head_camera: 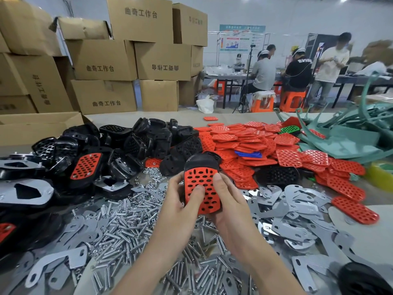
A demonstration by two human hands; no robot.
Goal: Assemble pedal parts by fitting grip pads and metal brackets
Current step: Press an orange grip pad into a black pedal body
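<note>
Holding one black pedal body [202,160] above the table, both hands curl round it. Left hand [180,203] and right hand [227,201] grip its sides, thumbs pressing the red grip pad [202,188] on its face. Underneath lie loose bolts [127,220] and metal brackets [297,209]. Behind these, heap of black pedal shells [138,139] at left, heap of red pads [244,141] at right. Teal frames [344,141] far right. Cardboard boxes [127,60] stacked at back.
</note>
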